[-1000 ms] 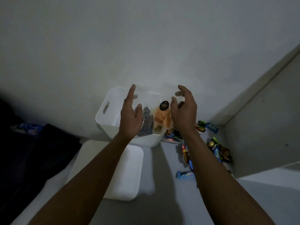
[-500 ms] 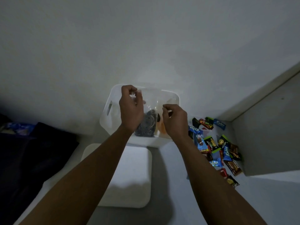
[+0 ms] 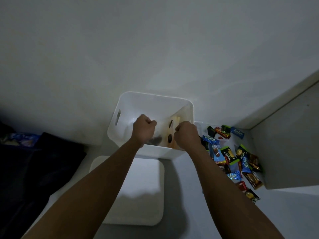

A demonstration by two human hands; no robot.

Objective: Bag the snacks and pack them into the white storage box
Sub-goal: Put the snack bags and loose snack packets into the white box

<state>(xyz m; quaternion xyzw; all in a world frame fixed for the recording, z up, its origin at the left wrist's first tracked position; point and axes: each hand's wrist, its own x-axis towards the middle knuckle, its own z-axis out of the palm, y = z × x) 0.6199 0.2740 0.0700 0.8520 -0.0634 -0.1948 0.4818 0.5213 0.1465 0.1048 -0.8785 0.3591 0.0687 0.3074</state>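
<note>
The white storage box (image 3: 136,100) stands open against the wall. Both my hands reach into it over its near rim. My left hand (image 3: 144,128) and my right hand (image 3: 185,133) are closed into fists on the top of a clear plastic bag (image 3: 165,125) lowered inside the box. Through the bag I see orange snacks (image 3: 171,144) and a dark grey packet (image 3: 156,140). The bag's lower part is hidden by my hands and the box wall. A heap of loose wrapped snacks (image 3: 231,157) lies on the floor right of the box.
The box's white lid (image 3: 138,192) lies flat on the floor in front of the box, between my forearms. Dark cloth (image 3: 34,161) covers the floor at left. A grey panel (image 3: 291,144) rises at right beside the snack heap.
My hands went from open above the box to closed on the bag's top and sank down into the box with it. My view tilted down, showing more of the snack heap.
</note>
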